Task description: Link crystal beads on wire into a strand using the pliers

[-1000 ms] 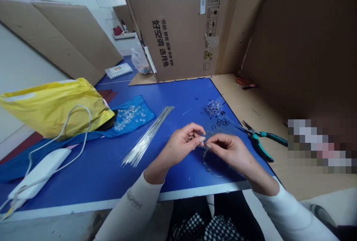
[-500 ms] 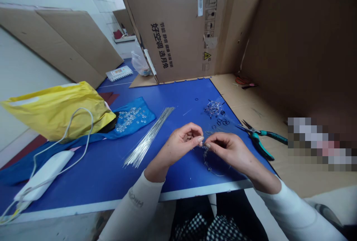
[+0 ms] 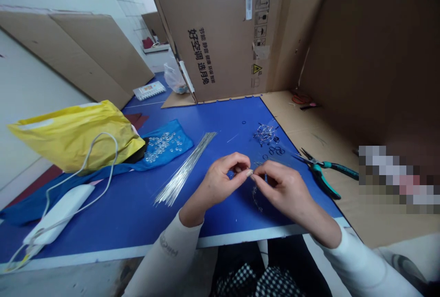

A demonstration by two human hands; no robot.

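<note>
My left hand [image 3: 225, 175] and my right hand [image 3: 280, 184] meet tip to tip above the blue table, both closed in a pinch. Between them is a thin wire strung with clear beads [image 3: 255, 198], whose beaded part hangs in a curve below my right fingers. The exact spot where the fingertips grip is too small to make out. Left of my left hand lies a bundle of straight silvery wires [image 3: 187, 168]. Just beyond my right hand are small dark rings [image 3: 276, 151] and a tangled pile of wire pieces with dark ends [image 3: 265, 134].
Pliers with teal handles [image 3: 325, 180] lie at the table's right edge. Loose clear beads [image 3: 161, 145] rest on a blue cloth [image 3: 184, 139] beside a yellow bag [image 3: 79, 136]. A white power strip [image 3: 58, 217] with its cord sits front left. A large cardboard box [image 3: 227, 35] stands behind.
My right hand has turned slightly, its fingers covering more of the beaded wire, and less of the wire's loop shows. My left hand stays nearly in place. The view has shifted slightly.
</note>
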